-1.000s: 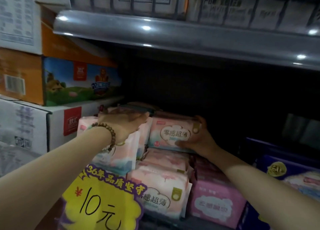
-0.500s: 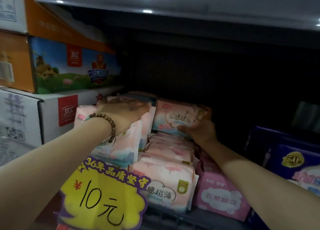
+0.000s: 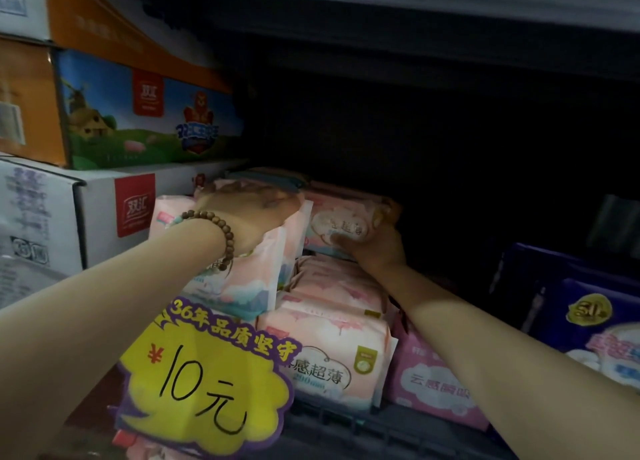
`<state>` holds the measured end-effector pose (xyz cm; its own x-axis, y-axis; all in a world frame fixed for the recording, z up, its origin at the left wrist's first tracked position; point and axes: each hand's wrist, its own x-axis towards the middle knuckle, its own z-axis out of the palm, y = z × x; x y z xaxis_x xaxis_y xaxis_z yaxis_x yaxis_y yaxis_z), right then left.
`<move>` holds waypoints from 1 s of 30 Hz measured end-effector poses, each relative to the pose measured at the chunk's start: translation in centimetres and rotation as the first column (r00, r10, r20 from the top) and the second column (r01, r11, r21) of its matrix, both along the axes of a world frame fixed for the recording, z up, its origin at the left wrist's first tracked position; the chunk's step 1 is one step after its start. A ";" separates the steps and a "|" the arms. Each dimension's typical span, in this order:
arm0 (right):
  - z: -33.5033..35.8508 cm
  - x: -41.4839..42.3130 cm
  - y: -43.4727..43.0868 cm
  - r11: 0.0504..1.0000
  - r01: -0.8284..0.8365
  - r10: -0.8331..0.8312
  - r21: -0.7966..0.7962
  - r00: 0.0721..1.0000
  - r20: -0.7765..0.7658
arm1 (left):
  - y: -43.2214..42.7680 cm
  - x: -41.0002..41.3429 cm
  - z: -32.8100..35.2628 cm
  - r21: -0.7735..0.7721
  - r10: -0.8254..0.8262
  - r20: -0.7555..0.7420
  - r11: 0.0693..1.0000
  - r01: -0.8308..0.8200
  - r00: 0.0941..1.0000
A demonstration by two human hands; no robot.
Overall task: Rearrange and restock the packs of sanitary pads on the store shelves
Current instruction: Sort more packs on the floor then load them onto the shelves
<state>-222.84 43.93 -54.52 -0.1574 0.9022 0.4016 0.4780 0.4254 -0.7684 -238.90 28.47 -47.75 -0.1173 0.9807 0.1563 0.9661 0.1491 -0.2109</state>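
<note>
Two hands work among packs of sanitary pads on a store shelf.

The left hand (image 3: 247, 214), a bead bracelet (image 3: 216, 233) at its wrist, rests on top of the upright packs (image 3: 242, 286) just beside a white box (image 3: 100, 217), which carries a colourful box (image 3: 138, 120). The right hand (image 3: 375, 250) grips a pink pack (image 3: 341, 219) at its right end, thumb across the front, over a stack of pink packs (image 3: 332, 321). A yellow price sign (image 3: 204, 383) reading 10 stands in front on the left. A lilac pack (image 3: 436, 394) stands to the right of the stack, with dark blue packs (image 3: 588, 321) farther right.
</note>
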 end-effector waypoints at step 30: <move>-3.0 6.1 -23.7 0.916 -0.372 0.316 0.152 0.899 0.303 | -14.5 2.8 -7.4 0.585 -0.336 0.559 0.808 -0.073 0.758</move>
